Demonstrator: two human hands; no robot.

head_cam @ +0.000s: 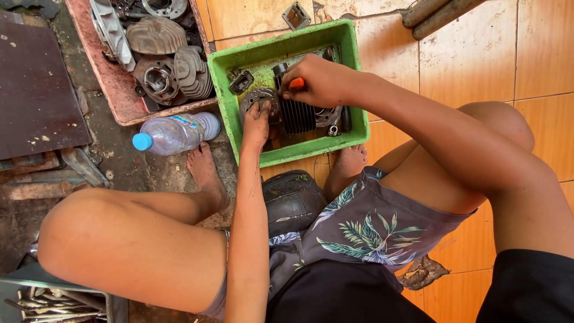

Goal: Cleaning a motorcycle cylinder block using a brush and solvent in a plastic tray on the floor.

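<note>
1. Two hands work inside a green tray (353, 90) at upper centre of the head view, which sits on the tiled floor (466, 54).
2. The left hand (257, 122) reaches in over the tray's near wall; its fingers press flat, partly spread, on a round grey engine part (258, 96) lying in the tray.
3. The right hand (317, 81) is closed around an orange-handled tool (297, 84); only the orange end shows between the fingers.
4. Just below that hand lies a dark finned cylinder (297, 115), touching the round part on its left side.
5. A small dark metal piece (240, 81) lies in the tray's upper left corner, apart from the hands.
6. Left of the tray, a clear bottle (176, 133) with a blue cap lies on its side, close to a bare foot (206, 173).
7. At upper left, a reddish tray (113, 90) holds several finned engine heads (156, 36) and cylinders.
8. A square metal gasket (296, 15) lies on the floor above the green tray.
9. The person squats, knees wide, in leaf-print shorts (371, 230).
</note>
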